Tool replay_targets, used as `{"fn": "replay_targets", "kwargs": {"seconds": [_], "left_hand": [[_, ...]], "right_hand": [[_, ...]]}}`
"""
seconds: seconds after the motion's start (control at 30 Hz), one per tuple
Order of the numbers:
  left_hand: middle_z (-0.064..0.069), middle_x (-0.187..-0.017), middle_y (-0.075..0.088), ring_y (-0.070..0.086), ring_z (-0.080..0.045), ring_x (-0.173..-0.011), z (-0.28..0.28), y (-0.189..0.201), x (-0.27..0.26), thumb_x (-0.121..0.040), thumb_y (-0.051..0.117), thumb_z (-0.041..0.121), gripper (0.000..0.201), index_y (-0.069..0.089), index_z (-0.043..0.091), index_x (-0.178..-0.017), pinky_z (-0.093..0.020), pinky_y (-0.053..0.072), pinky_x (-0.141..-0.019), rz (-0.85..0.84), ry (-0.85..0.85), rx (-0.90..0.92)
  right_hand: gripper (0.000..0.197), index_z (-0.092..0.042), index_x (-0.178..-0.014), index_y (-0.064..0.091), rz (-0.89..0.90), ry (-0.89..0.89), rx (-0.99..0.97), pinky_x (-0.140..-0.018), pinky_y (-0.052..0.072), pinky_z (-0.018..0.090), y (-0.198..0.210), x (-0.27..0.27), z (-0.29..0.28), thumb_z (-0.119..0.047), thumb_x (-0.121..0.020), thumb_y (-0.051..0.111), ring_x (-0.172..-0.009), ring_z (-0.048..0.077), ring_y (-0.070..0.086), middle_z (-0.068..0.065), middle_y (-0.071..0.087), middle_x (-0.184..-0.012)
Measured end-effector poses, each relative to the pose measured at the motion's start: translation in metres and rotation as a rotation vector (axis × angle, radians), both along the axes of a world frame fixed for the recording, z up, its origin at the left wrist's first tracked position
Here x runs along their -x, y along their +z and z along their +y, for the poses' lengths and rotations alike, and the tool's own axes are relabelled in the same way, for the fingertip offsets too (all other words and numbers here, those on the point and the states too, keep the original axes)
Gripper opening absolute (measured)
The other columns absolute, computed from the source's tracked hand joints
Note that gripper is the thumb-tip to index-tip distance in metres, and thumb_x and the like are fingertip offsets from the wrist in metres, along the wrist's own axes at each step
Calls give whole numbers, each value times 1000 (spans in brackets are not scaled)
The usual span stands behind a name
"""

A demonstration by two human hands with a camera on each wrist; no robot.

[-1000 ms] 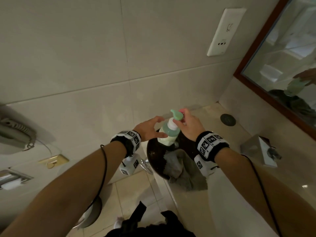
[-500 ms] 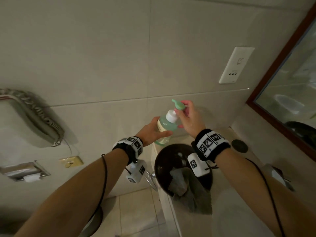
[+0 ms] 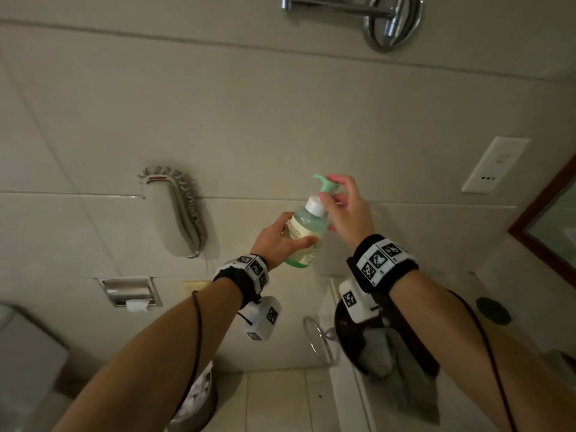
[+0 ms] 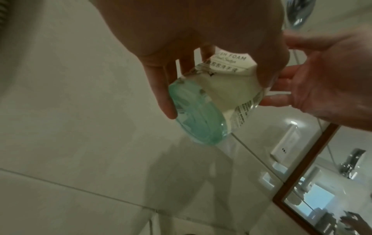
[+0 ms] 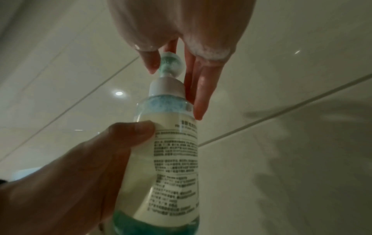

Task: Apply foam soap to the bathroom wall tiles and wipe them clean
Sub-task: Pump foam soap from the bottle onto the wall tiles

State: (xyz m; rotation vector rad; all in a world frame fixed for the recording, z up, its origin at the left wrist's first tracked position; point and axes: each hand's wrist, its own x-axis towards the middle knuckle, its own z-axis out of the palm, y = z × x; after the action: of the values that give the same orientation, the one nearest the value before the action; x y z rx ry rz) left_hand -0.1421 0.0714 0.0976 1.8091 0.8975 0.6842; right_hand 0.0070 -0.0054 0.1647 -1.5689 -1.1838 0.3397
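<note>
Nearest me, both my bare forearms reach up from the bottom of the head view, each wrist wearing a black band with square black-and-white markers. Low on the right, a dark round basin (image 3: 343,335) sits in the pale surface (image 3: 346,400) with a grey cloth (image 3: 402,378) draped over its near rim.

Beyond the wrists, my left hand (image 3: 277,236) is wrapped around the body of the foam soap bottle (image 3: 307,232), thumb on one side of the label, fingers on the other; the left wrist view shows the bottle's clear green base pointing toward that camera. The bottle is lifted off the surface, tilted with its top leaning right, held in the air just in front of the wall.

My right hand (image 3: 347,210) is at the top of the bottle, fingers loosely curled around the green pump head (image 3: 325,183), one fingertip resting on top of it. In the right wrist view white foam clings to the palm.

Farthest is the wall of large beige tiles (image 3: 280,120). Mounted on it, a corded handset (image 3: 180,213) to the left, a recessed paper holder (image 3: 131,293) below that, a white socket plate (image 3: 492,166) to the right, and a wood-framed mirror (image 3: 548,226) at the far right edge
</note>
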Motion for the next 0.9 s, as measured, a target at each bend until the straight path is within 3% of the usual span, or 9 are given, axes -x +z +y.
{"fn": "replay_targets", "kwargs": {"seconds": [0.1, 0.2, 0.33, 0.47, 0.57, 0.73, 0.9], "left_hand": [[2, -110, 71, 67, -17, -99, 10, 8, 51, -78, 81, 47, 59, 55, 31, -129, -41, 55, -93, -13, 55, -22], [3, -113, 70, 67, -17, -101, 22, 20, 105, -77, 80, 51, 65, 53, 32, -133, -40, 55, -93, 2, 77, -80], [4, -114, 70, 67, -18, -100, 37, 41, 178, -75, 77, 58, 72, 50, 34, -137, -42, 56, -92, -3, 81, -153], [5, -115, 67, 66, -19, -103, 46, 68, 238, -83, 78, 47, 71, 45, 31, -144, -39, 55, -92, -32, 133, -222], [3, -120, 68, 67, -19, -103, 58, 90, 273, -82, 77, 49, 80, 37, 35, -149, -39, 56, -92, -43, 155, -281], [3, -123, 65, 66, -21, -104, 81, 140, 310, -83, 77, 43, 88, 23, 43, -152, -37, 55, -91, -51, 164, -364], [-1, -138, 56, 61, -25, -113, 110, 187, 314, -76, 84, 39, 108, 12, 33, -155, -44, 51, -97, 11, 202, -522]], "right_hand": [[52, -45, -125, 45, 24, 93, 30, -68, 59, 37, 10, 55, 14, -30, -84, 74, -86, 14, 71, -2, 70, -101], [68, -49, -130, 38, 63, 122, 28, -66, 60, 40, 18, 111, 27, -21, -81, 76, -83, 22, 71, 7, 70, -101], [66, -53, -125, 40, 114, 108, -29, -72, 61, 54, 38, 181, 43, -17, -82, 75, -88, 26, 71, 9, 70, -103], [64, -54, -123, 41, 104, 127, -79, -76, 59, 56, 66, 240, 61, -16, -83, 73, -92, 26, 70, 8, 68, -104], [64, -51, -125, 41, 89, 151, -122, -76, 60, 55, 94, 275, 78, -16, -83, 73, -90, 26, 71, 8, 70, -103], [62, -51, -125, 41, 59, 176, -191, -77, 60, 54, 151, 308, 106, -19, -82, 73, -89, 24, 71, 7, 71, -101], [61, -50, -125, 39, 46, 206, -252, -73, 60, 55, 205, 318, 137, -21, -82, 72, -91, 26, 70, 9, 69, -106]]}}
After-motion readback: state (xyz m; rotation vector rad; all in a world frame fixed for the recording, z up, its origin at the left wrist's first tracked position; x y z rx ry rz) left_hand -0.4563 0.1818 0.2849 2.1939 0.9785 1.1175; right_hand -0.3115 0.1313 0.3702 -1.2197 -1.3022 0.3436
